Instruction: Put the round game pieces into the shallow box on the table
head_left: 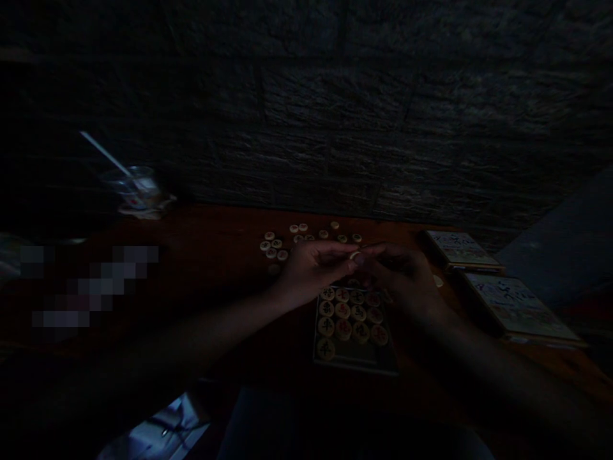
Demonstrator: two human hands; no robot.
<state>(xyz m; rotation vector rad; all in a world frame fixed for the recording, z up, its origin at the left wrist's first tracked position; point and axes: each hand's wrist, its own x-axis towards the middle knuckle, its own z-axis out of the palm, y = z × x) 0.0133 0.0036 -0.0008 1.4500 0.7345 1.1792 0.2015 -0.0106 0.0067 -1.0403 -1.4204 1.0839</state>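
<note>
dim table (215, 233): left hand (309, 268) and right hand (407, 275), fingertips nearly closed, pinch one disc (355, 255) near the tray (359, 352); grip lightly.

I see one held pc (355, 255), round, pale, wood-toned, raised over the tray's far edge, its face too dim to read; below it I've got the shallow open tray (359, 352), lying flat, w/ packed pcs (343, 310) in rows, face up, black & red Chinese characters mixed; its far end is partly hidden from me; a lone pc (325, 349) w/ a black character fills the near L corner; beyond the tray, mostly to its L, I count a dozen or so loose pcs (271, 253), scattered flat, some touching; one stray pc (437, 280) lies off to the R, well apart.
</note>
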